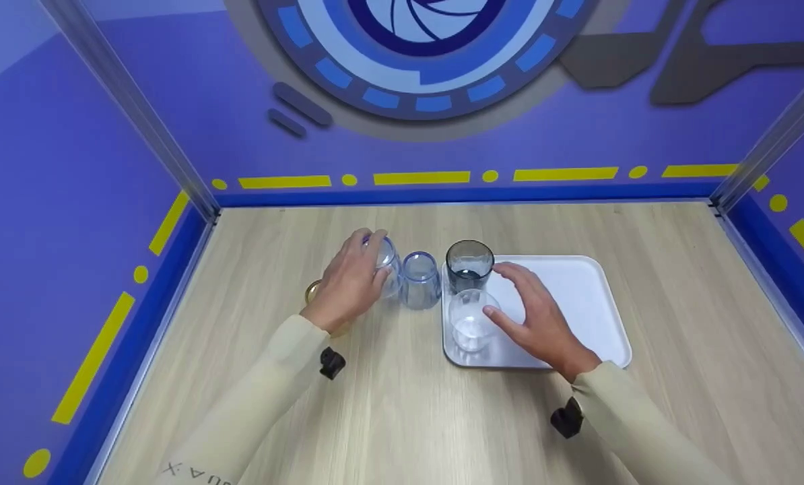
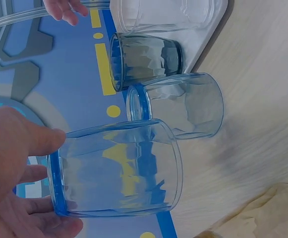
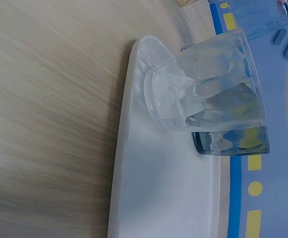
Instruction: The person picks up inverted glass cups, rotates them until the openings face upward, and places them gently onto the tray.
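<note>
My left hand (image 1: 353, 279) grips a blue-tinted glass (image 2: 116, 171) from above, thumb and fingers around its rim. Right beside that glass, another blue-tinted glass (image 1: 420, 283) stands on the table. An amber glass (image 1: 312, 291) is mostly hidden behind my left hand and wrist. On the left side of the white tray (image 3: 158, 183) stand a clear glass (image 3: 208, 89) and, behind it, a smoky grey glass (image 1: 469, 263). My right hand (image 1: 537, 320) is spread over the tray, its thumb overlapping the clear glass in the head view and a fingertip close to the grey glass's rim.
The wooden table (image 1: 402, 417) reaches back to a blue-purple printed wall (image 1: 402, 155), with side panels left and right. A raised rim (image 1: 617, 323) runs around the tray. Black clips (image 1: 332, 364) sit at both wrists.
</note>
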Demonstrator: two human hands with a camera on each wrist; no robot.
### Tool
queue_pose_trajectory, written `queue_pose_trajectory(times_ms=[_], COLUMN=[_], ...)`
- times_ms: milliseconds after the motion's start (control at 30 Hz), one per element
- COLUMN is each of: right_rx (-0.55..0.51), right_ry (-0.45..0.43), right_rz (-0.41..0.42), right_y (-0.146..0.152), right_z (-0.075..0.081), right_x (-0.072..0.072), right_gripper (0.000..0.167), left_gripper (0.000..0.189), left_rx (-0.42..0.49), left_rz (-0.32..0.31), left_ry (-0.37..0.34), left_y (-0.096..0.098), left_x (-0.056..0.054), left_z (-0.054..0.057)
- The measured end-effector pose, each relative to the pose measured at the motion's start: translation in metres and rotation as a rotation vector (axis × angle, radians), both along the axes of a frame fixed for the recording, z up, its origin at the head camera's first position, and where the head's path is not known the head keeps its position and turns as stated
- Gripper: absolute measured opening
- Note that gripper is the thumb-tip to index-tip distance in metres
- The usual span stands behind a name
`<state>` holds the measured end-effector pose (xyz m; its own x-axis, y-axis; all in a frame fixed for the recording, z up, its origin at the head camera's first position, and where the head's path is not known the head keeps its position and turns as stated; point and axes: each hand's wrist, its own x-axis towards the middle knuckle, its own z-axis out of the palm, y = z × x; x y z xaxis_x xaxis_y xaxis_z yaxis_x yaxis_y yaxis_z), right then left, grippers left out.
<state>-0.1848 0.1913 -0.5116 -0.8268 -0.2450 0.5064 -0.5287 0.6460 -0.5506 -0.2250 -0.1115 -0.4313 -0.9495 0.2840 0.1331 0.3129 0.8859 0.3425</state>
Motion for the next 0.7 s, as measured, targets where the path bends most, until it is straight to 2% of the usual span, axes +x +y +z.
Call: queue_pose_trajectory(times_ms=[700], right_rx=[-0.003], right_ry=[0.002], right_rz=[-0.002], right_y=[-0.0034], right_z=[0.0006], right_x=[-0.0002], right_gripper=[0.064], left_gripper=[0.056], left_rx=[0.005], left_rz=[-0.052], left_ry=[0.041], left_y=[0.0004], left_x=[0.0015], left_z=[0.01])
